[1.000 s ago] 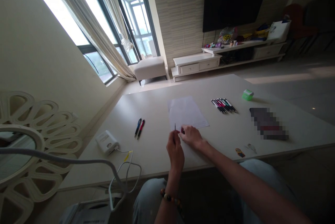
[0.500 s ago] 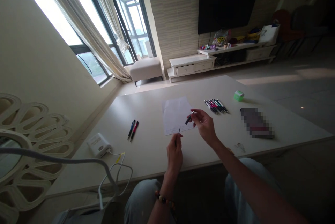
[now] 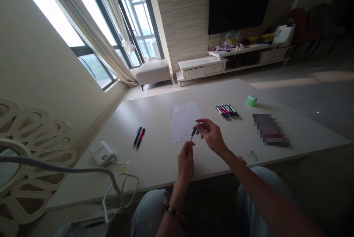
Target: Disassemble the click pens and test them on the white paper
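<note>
My left hand (image 3: 186,159) is closed round a thin dark rod that looks like a pen refill (image 3: 191,138), its tip pointing up. Above it, my right hand (image 3: 212,134) pinches a dark pen barrel (image 3: 194,131) with a lighter upper end. The barrel's lower end meets the rod's tip; whether the rod is inside it I cannot tell. Beneath the hands lies a white sheet of paper (image 3: 182,117) with faint lines of writing near its lower edge. Several pens (image 3: 227,112) lie side by side to the right of the paper. A blue pen (image 3: 137,136) and a red pen (image 3: 141,138) lie to the left.
At the table's left stands a white power adapter (image 3: 102,153) with a looping cable (image 3: 135,189). On the right are a green box (image 3: 251,100), a blurred-out dark object (image 3: 271,130) and a small clear item (image 3: 253,155) near the front edge (image 3: 276,159).
My right hand has moved left and slightly down, bringing the pen barrel onto the tip of the refill. My left hand has barely moved.
</note>
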The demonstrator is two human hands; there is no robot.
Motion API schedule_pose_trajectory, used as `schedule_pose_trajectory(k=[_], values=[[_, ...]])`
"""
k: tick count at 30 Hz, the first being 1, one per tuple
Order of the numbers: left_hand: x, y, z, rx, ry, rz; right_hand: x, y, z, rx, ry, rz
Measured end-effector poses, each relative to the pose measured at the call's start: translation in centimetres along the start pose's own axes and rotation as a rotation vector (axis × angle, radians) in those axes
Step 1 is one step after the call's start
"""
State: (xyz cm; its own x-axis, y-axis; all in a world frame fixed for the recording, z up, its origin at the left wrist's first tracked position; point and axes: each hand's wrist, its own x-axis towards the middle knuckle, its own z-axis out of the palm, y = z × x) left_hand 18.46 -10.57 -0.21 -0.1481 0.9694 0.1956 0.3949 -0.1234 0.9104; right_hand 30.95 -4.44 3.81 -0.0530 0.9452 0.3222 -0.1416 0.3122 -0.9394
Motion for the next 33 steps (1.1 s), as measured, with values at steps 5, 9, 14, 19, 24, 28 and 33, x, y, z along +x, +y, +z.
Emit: schedule_pose_trajectory(k=[5, 9, 14, 19, 24, 28, 33], values=[[0.0, 0.0, 0.1, -0.032, 0.024, -0.034, -0.2, 0.7, 0.1, -0.043, -0.175, 0.095], [-0.2, 0.0, 0.0, -0.013, 0.043, -0.025, -0.5, 1.2, 0.2, -0.138, -0.211, 0.120], [-0.2, 0.1, -0.3, 0.046, 0.059, 0.000, -0.3, 0.8, -0.1, -0.120, -0.219, 0.148], [-0.2, -0.1, -0.1, 0.070, 0.032, 0.024, -0.3, 0.7, 0.0, -0.082, -0.182, 0.160], [-0.3, -0.1, 0.0, 0.087, 0.001, 0.011, -0.9, 1.4, 0.9, -0.113, -0.065, 0.167], [-0.1, -0.2, -0.2, 0.103, 0.021, -0.003, -0.8, 1.1, 0.6, 0.003, -0.234, 0.200], [-0.2, -0.2, -0.2, 0.088, 0.012, 0.002, -0.4, 0.9, 0.0, -0.111, -0.142, 0.152]])
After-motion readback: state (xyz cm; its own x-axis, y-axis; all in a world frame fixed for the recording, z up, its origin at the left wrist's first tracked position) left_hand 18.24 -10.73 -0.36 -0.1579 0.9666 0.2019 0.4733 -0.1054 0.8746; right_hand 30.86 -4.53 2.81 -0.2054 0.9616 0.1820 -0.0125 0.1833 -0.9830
